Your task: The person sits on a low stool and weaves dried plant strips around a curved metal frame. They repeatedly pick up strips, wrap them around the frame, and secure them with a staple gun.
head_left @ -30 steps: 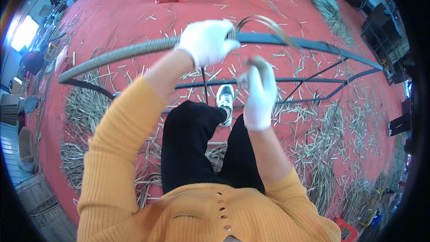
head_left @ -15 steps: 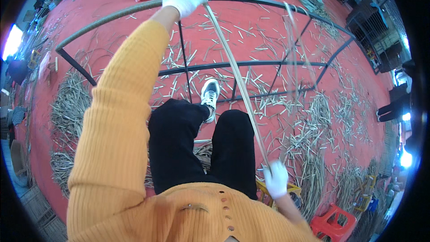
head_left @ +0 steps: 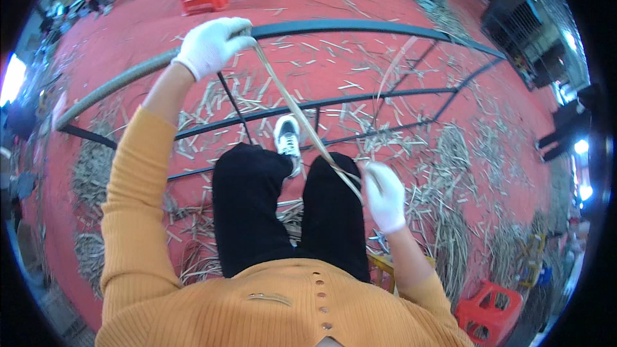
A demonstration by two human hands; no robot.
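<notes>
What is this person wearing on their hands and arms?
Both hands wear white knit gloves: the left hand and the right hand. The arms are covered by the long sleeves of an orange-yellow ribbed sweater; both sleeves are pushed up, leaving the forearms bare between cuff and glove. Small buttons run down the sweater's front.

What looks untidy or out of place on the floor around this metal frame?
Pale cut strip pieces lie scattered all over the red floor, under and around the metal frame. The long strip between the left hand and right hand looks intact.
</notes>
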